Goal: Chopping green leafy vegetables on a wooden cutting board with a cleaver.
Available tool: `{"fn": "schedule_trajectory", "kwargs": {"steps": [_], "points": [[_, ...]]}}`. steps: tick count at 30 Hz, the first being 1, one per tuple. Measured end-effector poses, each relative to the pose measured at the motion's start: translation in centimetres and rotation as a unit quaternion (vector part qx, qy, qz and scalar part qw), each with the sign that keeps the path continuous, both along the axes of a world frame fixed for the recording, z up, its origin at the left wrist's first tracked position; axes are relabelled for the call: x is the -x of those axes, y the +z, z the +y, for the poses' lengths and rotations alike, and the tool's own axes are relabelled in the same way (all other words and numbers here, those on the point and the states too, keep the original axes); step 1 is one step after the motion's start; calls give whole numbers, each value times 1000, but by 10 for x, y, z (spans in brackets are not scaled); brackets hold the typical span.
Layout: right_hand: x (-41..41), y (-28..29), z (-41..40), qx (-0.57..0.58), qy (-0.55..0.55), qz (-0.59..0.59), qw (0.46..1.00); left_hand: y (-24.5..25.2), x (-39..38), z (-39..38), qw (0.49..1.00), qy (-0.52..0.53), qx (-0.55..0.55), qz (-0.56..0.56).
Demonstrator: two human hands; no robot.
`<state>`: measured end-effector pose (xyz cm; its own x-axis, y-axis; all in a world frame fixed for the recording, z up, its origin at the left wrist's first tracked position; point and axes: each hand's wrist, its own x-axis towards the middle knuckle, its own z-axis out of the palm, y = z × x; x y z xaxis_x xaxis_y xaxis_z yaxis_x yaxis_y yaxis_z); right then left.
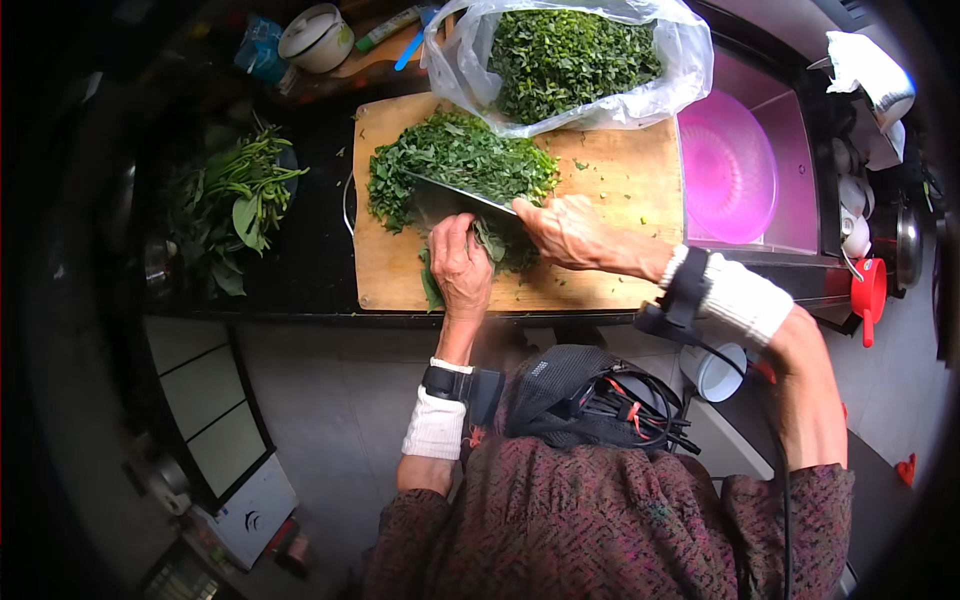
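Observation:
A wooden cutting board (622, 202) lies on the dark counter before me. My right hand (566, 232) grips a broad-bladed kitchen knife (450, 196), its handle hidden in the fist. The blade slants to the upper left, beside my left fingertips. With bent fingers, my left hand (459, 266) presses a bunch of green leaves (489, 240) to the board. Chopped greens (465, 157) are heaped beyond the blade. At the board's far edge, an open clear plastic bag (675, 82) holds more chopped greens (574, 60).
Uncut leafy stems (255, 180) sit in a partly hidden dish at the left. A pink plastic basin (727, 165) stands in the sink (795, 157) at the right. A lidded white pot (316, 37) is at the back left, and a red-handled pan (868, 292) at the far right.

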<state>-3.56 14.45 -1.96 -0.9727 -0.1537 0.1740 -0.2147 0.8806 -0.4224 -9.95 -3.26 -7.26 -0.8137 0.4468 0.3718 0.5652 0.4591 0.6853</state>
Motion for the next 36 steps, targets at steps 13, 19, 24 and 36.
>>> {"fn": "schedule_trajectory", "kwargs": {"steps": [13,19,24,36], "points": [[10,67,10,-79,117,-138,980,-9,2,-11,1000,-12,0,29],[24,26,9,-36,90,-125,987,-2,2,1,999,-1,30,20],[-14,35,19,-178,126,-102,970,-8,-1,-8,999,12,31,23],[-37,1,9,-140,105,3,985,-7,-4,2,997,11,4,73]]}}
